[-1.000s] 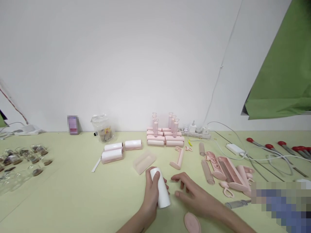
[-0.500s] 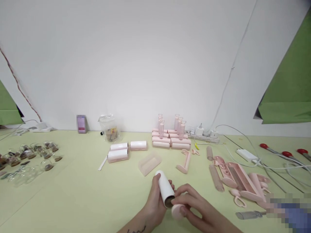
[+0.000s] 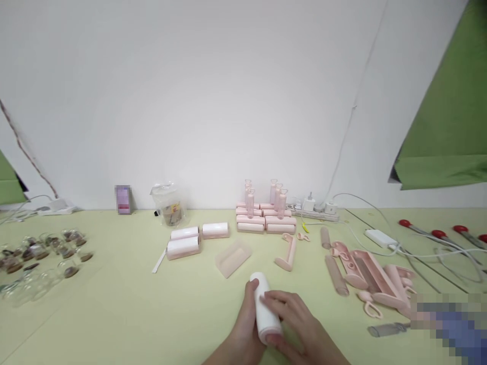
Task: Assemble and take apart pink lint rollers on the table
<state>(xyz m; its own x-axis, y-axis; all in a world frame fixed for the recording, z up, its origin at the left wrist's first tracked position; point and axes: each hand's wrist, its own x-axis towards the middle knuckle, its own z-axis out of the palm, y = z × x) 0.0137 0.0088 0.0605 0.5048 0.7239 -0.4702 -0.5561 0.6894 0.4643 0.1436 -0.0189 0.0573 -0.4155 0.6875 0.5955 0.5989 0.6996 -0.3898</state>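
My left hand (image 3: 243, 327) is wrapped round a white lint roll (image 3: 265, 306), its thumb lying along the far end. My right hand (image 3: 299, 319) is closed on the same roll from the right, fingers along its side and thumb pressed at the near end. A pale pink round cap seems to sit at that end, mostly hidden by the thumb. Beyond the roll lie a translucent pink cover (image 3: 233, 257) and a pink roller frame (image 3: 288, 252), with a small pink heart-ended piece (image 3: 303, 236) behind the frame.
White rolls (image 3: 183, 247) lie at the left, assembled pink lint rollers (image 3: 280, 224) at the back. On the right are pink parts (image 3: 375, 279), clear tubes (image 3: 337, 276) and cables with a white adapter (image 3: 380, 238). Small glass domes (image 3: 68, 268) stand far left.
My right hand has brought the pink cap to the roll's open end, which no longer shows as a hollow. Its fingers have moved up along the roll.
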